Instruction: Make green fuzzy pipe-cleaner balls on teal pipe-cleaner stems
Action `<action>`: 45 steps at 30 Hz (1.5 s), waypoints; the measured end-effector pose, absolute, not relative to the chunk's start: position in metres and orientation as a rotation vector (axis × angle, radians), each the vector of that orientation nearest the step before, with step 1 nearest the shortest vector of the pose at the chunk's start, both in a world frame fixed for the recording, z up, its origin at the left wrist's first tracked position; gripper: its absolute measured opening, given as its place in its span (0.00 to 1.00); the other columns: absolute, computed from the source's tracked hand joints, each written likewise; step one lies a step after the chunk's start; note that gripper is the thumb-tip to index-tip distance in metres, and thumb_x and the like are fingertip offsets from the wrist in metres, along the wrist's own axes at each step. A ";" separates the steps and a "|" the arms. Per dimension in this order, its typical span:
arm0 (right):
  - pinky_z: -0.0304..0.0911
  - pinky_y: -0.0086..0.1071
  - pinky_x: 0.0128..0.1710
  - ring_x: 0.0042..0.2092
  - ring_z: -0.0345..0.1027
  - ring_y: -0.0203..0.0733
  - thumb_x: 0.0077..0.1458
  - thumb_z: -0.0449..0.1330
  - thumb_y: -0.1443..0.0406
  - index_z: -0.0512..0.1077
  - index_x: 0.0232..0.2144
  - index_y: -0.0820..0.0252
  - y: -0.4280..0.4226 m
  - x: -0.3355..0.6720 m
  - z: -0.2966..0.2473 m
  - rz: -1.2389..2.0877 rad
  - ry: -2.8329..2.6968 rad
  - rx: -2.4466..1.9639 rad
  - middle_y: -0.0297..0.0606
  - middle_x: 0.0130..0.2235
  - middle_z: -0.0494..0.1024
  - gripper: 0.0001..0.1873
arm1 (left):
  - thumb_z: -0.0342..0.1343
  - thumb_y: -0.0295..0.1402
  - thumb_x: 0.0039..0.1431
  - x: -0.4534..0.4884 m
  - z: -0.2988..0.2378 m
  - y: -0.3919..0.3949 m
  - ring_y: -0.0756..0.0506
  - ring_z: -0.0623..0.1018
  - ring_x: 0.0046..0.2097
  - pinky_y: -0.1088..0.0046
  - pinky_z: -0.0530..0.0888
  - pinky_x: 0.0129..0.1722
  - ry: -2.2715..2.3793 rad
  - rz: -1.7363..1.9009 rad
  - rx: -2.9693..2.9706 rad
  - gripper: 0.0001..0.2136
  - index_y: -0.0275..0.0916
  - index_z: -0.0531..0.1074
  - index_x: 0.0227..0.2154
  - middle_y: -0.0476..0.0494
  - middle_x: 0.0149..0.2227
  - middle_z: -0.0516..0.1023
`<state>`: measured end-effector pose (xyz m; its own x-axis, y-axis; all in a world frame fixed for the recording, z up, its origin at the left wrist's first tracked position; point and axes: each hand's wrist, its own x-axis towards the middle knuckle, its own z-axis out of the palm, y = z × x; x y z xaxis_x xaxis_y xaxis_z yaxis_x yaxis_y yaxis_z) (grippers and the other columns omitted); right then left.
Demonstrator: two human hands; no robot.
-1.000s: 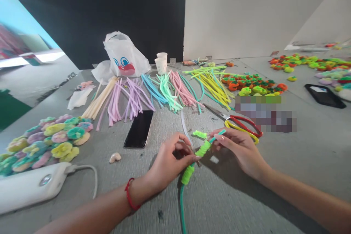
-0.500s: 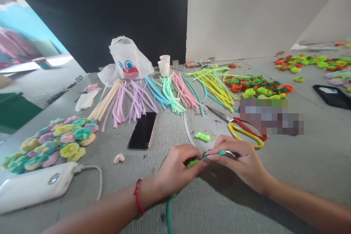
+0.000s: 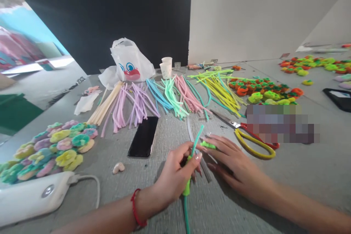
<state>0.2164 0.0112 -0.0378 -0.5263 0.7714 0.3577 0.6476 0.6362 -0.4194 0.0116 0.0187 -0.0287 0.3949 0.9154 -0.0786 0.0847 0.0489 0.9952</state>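
My left hand (image 3: 174,168), a red cord bracelet on its wrist, pinches a teal pipe cleaner (image 3: 197,139). One end of it sticks up past the fingertips; the rest runs down toward the near edge of the view. Lime-green fuzzy material (image 3: 187,188) is around the pipe cleaner below my fingers, partly hidden by the hand. Stretched out low over the table, my right hand (image 3: 237,166) has its fingertips at a small lime-green coiled piece (image 3: 208,145); whether it touches the coil I cannot tell. A thin grey strip (image 3: 205,171) lies between my hands.
Scissors (image 3: 255,145) with red and yellow handles lie to the right. A phone (image 3: 144,137), a power bank (image 3: 41,193) and a pile of fuzzy flowers (image 3: 63,142) are on the left. Pipe cleaner bundles (image 3: 137,102), paper cups (image 3: 166,68) and a plastic bag (image 3: 131,60) stand behind.
My hands have parted. The right one has let go of the teal pipe cleaner and now reaches to the lime-green coil; the left has turned its pipe cleaner upright.
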 end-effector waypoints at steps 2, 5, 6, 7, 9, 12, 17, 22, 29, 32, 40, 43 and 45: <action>0.64 0.46 0.50 0.52 0.67 0.48 0.60 0.51 0.69 0.70 0.50 0.52 0.013 0.218 -0.039 0.303 -2.343 -1.102 0.42 0.50 0.74 0.18 | 0.48 0.44 0.61 0.011 -0.029 0.021 0.55 0.65 0.18 0.81 0.63 0.16 1.014 0.855 1.312 0.16 0.36 0.69 0.42 0.54 0.20 0.65; 0.67 0.38 0.43 0.43 0.71 0.43 0.60 0.50 0.71 0.74 0.42 0.54 0.014 0.223 -0.039 0.369 -2.216 -1.074 0.41 0.42 0.77 0.15 | 0.43 0.45 0.64 0.012 -0.030 0.023 0.57 0.59 0.14 0.82 0.57 0.12 1.020 0.936 1.295 0.18 0.36 0.66 0.45 0.55 0.20 0.65; 0.67 0.37 0.42 0.43 0.71 0.42 0.60 0.51 0.70 0.75 0.41 0.54 0.015 0.224 -0.038 0.423 -2.156 -1.077 0.40 0.42 0.77 0.14 | 0.43 0.44 0.64 0.012 -0.030 0.024 0.57 0.58 0.13 0.82 0.56 0.11 1.013 0.967 1.305 0.18 0.37 0.64 0.47 0.55 0.20 0.67; 0.67 0.36 0.42 0.43 0.71 0.42 0.60 0.51 0.68 0.74 0.41 0.55 0.015 0.225 -0.038 0.488 -2.085 -1.097 0.40 0.42 0.77 0.13 | 0.42 0.44 0.65 0.012 -0.031 0.024 0.58 0.57 0.13 0.82 0.55 0.11 1.003 0.995 1.319 0.18 0.37 0.63 0.49 0.54 0.21 0.68; 0.67 0.33 0.39 0.40 0.71 0.41 0.61 0.52 0.64 0.74 0.43 0.55 0.016 0.225 -0.036 0.622 -1.923 -1.182 0.39 0.39 0.77 0.12 | 0.42 0.44 0.65 0.013 -0.031 0.023 0.58 0.56 0.13 0.83 0.53 0.11 0.984 1.029 1.344 0.18 0.38 0.60 0.50 0.54 0.21 0.70; 0.65 0.29 0.28 0.30 0.67 0.36 0.61 0.53 0.58 0.71 0.47 0.56 0.017 0.223 -0.033 0.829 -1.688 -1.315 0.36 0.33 0.75 0.15 | 0.40 0.44 0.66 0.014 -0.031 0.021 0.58 0.54 0.12 0.83 0.52 0.11 0.979 1.097 1.338 0.15 0.38 0.60 0.46 0.55 0.19 0.69; 0.61 0.25 0.21 0.27 0.64 0.32 0.59 0.54 0.52 0.70 0.46 0.56 0.020 0.223 -0.031 1.195 -1.370 -1.259 0.37 0.36 0.73 0.19 | 0.37 0.46 0.66 0.012 -0.033 0.020 0.57 0.55 0.11 0.82 0.53 0.11 1.070 1.205 1.325 0.16 0.39 0.61 0.35 0.57 0.17 0.66; 0.66 0.29 0.32 0.32 0.67 0.34 0.50 0.65 0.58 0.73 0.39 0.56 0.021 0.223 -0.030 1.280 -1.348 -1.160 0.36 0.38 0.75 0.14 | 0.45 0.39 0.65 0.008 -0.035 0.023 0.54 0.69 0.23 0.78 0.65 0.23 1.091 0.979 1.710 0.14 0.37 0.71 0.33 0.49 0.26 0.71; 0.65 0.30 0.31 0.31 0.68 0.35 0.52 0.62 0.59 0.73 0.36 0.57 0.020 0.222 -0.035 1.130 -1.274 -1.167 0.36 0.35 0.75 0.10 | 0.50 0.34 0.63 0.006 -0.033 0.023 0.50 0.71 0.31 0.73 0.64 0.31 1.064 0.870 1.941 0.12 0.41 0.78 0.41 0.47 0.27 0.70; 0.65 0.29 0.30 0.30 0.67 0.34 0.51 0.63 0.59 0.73 0.36 0.56 0.021 0.224 -0.037 1.137 -1.214 -1.176 0.34 0.33 0.75 0.10 | 0.51 0.34 0.62 0.007 -0.032 0.023 0.50 0.70 0.30 0.73 0.64 0.31 1.078 0.874 1.910 0.11 0.40 0.79 0.39 0.47 0.26 0.70; 0.66 0.29 0.32 0.32 0.70 0.35 0.53 0.62 0.60 0.74 0.36 0.56 0.014 0.213 -0.031 1.161 -1.317 -1.157 0.35 0.32 0.77 0.08 | 0.52 0.32 0.61 0.007 -0.033 0.023 0.50 0.72 0.31 0.73 0.66 0.32 1.030 0.868 1.853 0.10 0.39 0.80 0.36 0.46 0.27 0.72; 0.67 0.30 0.35 0.34 0.71 0.36 0.54 0.61 0.60 0.75 0.34 0.56 0.010 0.211 -0.030 1.111 -1.408 -1.147 0.36 0.33 0.77 0.07 | 0.52 0.33 0.62 0.007 -0.034 0.024 0.50 0.72 0.31 0.74 0.67 0.32 0.994 0.867 1.811 0.10 0.39 0.79 0.37 0.46 0.28 0.72; 0.67 0.29 0.35 0.34 0.71 0.36 0.54 0.61 0.61 0.75 0.35 0.55 0.009 0.214 -0.033 1.027 -1.373 -1.156 0.35 0.34 0.77 0.07 | 0.52 0.34 0.62 0.007 -0.034 0.024 0.50 0.72 0.31 0.74 0.67 0.32 0.993 0.878 1.805 0.11 0.38 0.79 0.36 0.46 0.28 0.72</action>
